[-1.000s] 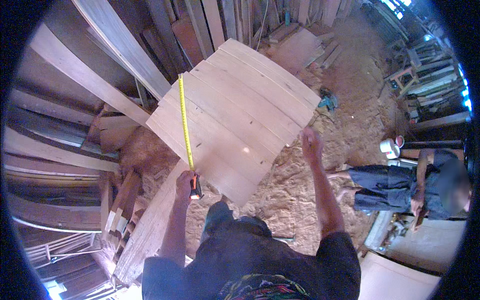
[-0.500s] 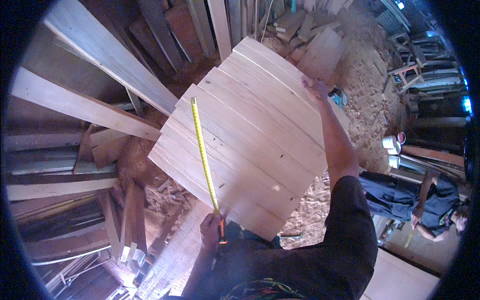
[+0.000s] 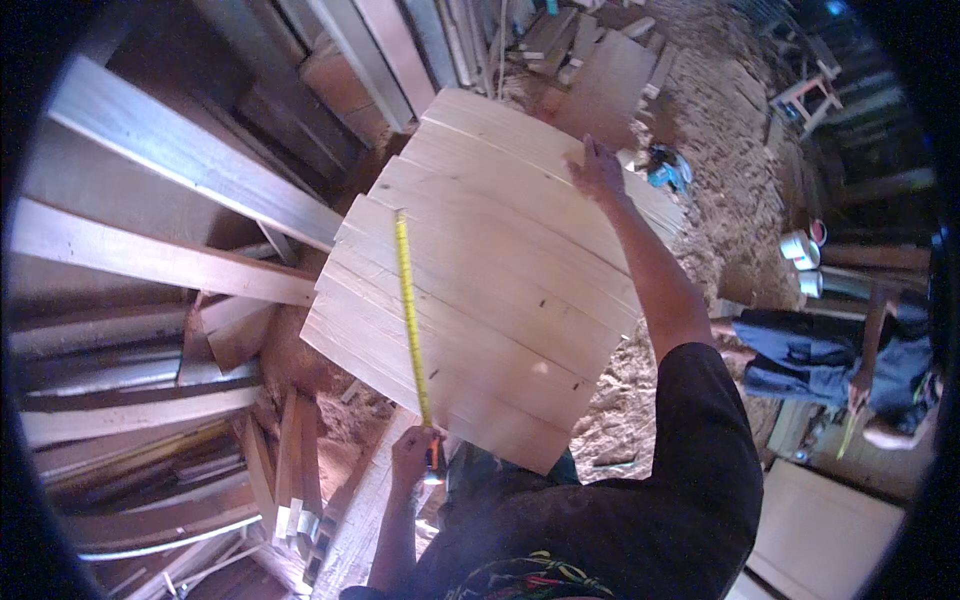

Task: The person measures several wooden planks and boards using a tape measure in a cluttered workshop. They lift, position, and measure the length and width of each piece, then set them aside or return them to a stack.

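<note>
A panel of pale wooden boards (image 3: 500,240) laid edge to edge, with staggered ends on its far left side, fills the middle. My left hand (image 3: 410,455) is closed around a tape measure (image 3: 432,458) with an orange and dark case, at the panel's near edge. From it the yellow blade (image 3: 408,310) runs out across the boards, its tip close to their staggered ends. At the panel's far right edge, my right hand (image 3: 598,172) rests on the wood, fingers stretched out. Small dark marks dot several boards.
Long planks (image 3: 190,140) lean in from the left. A teal power tool (image 3: 668,170) lies on the shavings-covered ground beyond my right hand. White buckets (image 3: 797,247) stand at right, near another person (image 3: 830,350) holding a yellow tape. Wood offcuts (image 3: 560,45) are piled at the far side.
The view has turned slightly, so the panel appears shifted. My left hand keeps the tape measure, and its blade stays extended over the boards. My right hand remains at the panel's far right edge.
</note>
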Demonstrator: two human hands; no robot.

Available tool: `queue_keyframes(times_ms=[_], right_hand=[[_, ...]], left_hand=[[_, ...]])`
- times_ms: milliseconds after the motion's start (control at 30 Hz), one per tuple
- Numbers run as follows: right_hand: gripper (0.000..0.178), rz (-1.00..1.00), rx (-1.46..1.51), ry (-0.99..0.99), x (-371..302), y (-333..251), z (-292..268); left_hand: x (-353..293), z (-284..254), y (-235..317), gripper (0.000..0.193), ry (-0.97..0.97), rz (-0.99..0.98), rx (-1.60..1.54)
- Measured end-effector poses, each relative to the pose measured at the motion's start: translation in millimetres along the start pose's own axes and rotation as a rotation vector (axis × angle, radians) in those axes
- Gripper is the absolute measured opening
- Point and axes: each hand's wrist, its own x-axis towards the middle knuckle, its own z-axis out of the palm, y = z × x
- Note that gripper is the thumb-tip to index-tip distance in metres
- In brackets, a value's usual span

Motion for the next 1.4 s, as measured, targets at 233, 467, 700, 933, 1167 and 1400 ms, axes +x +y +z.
queue_keyframes(times_ms=[233,467,700,933,1167,1400], right_hand=[[0.053,0.218,0.495,0.202,-228.9,69.4,-85.6],[0.046,1.178,0.199,-0.176,-654.9,107.4,-181.2],[0.031,1.765,0.085,-0.794,-871.6,51.5,-224.9],[0.026,1.101,0.317,-0.696,-859.3,50.7,-182.9],[0.024,1.312,0.776,-0.080,-828.7,126.4,-153.3],[0.019,1.324,0.670,-0.090,-882.5,173.6,-126.8]], left_hand=[[-10.4,-25.5,9.3,0.013,0.119,-0.025,-0.292],[67.8,49.3,82.4,0.018,-0.310,0.190,-0.020],[115.4,168.7,135.8,0.028,-0.521,0.125,-0.014],[141.5,215.4,154.8,0.028,-0.677,-0.053,0.022],[174.2,229.6,150.2,0.027,-0.663,-0.126,0.043],[177.3,214.2,142.9,0.024,-0.679,-0.182,-0.016]])
